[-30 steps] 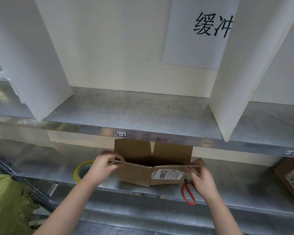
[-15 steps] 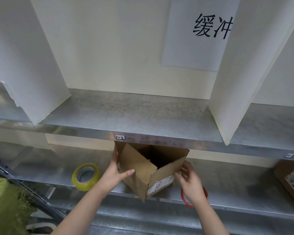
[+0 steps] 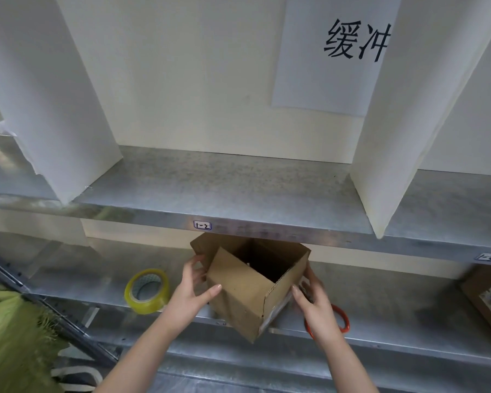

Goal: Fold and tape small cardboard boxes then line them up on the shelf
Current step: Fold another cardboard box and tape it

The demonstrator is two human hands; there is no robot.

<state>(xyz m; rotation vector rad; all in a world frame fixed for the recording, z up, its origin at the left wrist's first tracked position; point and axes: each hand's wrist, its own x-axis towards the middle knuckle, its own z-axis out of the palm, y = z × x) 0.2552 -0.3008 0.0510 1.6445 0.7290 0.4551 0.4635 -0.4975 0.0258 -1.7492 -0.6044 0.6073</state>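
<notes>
Left hand (image 3: 192,292) and right hand (image 3: 315,303) hold the open cardboard box (image 3: 240,293).

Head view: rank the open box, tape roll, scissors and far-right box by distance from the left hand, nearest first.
1. open cardboard box, held in the left hand.
2. tape roll, just left of it.
3. scissors, past the box, under the right hand.
4. second box, far right.

Green fringed cloth (image 3: 14,336) lies lower left. Paper sign (image 3: 318,66) bearing black characters hangs on back wall (image 3: 196,80), between white dividers (image 3: 54,95).
</notes>
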